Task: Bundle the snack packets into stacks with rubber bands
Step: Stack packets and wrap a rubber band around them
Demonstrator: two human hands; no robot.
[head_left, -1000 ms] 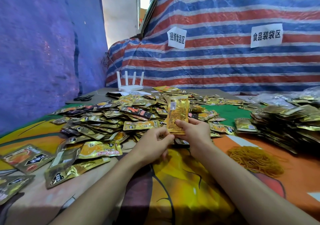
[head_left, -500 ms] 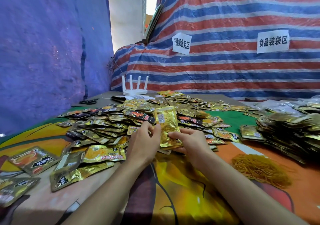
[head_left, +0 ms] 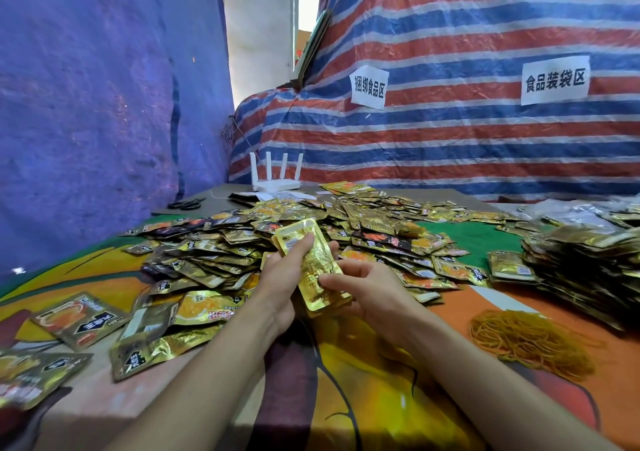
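While left fingers (head_left: 300, 247) clasp the gold packets (head_left: 318, 267), right fingers (head_left: 333, 282) pinch their lower end.

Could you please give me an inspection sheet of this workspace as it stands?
Surface: colourful printed cloth covering the table.
Job's things: loose snack packets heaped in the middle; held packets in both hands; rubber bands piled at right; stacked packets far right.
Clutter: white router and scissors at the far edge.
Hands: left hand grips the held packets; right hand pinches their lower end.
Cables: thin wires hang behind the router.
Surroundings: blue tarp left, striped tarp behind, bearing paper signs.
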